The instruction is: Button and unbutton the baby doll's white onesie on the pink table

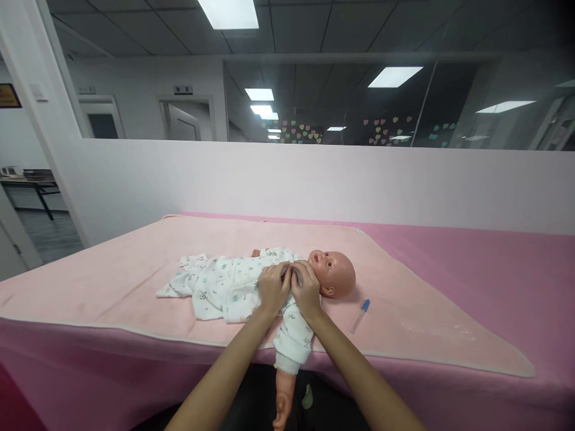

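A baby doll (338,274) lies on its back, head to the right. It wears a white printed baby outfit (215,284), with loose cloth trailing to the left. My left hand (273,286) and my right hand (306,287) meet at the upper chest, just below the doll's chin. The fingers of both are curled inward and closed on the outfit near the collar; the exact bit of cloth between the fingertips is hidden. One doll arm (284,392), its sleeve on, hangs over the front edge between my forearms.
A pink blanket (130,269) with a pale border lies under the doll, over a darker pink cover (485,263). A clear tube with a blue cap (360,316) rests right of the doll's head. Behind stands a white half wall (314,182) with glass above.
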A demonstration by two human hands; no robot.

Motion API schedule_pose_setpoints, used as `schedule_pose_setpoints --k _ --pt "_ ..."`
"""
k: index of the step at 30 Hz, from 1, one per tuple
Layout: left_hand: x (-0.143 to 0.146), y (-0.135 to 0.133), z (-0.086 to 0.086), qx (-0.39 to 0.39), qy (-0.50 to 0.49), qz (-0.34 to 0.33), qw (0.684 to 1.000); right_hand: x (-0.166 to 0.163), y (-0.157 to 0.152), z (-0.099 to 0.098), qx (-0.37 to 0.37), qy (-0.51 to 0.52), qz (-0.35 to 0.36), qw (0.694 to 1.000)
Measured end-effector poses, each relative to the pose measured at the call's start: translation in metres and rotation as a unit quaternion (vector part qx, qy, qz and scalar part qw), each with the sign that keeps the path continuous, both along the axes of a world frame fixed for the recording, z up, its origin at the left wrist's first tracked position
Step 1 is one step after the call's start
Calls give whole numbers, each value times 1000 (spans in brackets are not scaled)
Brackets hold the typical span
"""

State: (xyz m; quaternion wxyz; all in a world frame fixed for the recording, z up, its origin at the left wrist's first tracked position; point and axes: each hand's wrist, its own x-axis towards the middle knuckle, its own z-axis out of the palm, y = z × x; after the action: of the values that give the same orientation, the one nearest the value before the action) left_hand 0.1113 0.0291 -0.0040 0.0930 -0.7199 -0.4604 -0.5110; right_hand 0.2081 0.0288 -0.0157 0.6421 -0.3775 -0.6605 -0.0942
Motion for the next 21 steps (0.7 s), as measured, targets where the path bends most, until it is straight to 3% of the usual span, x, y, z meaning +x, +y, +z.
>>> schedule_pose_setpoints --k 21 --pt "1 -5 2 4 2 -24 1000 1 0 -6 -9 16 -63 998"
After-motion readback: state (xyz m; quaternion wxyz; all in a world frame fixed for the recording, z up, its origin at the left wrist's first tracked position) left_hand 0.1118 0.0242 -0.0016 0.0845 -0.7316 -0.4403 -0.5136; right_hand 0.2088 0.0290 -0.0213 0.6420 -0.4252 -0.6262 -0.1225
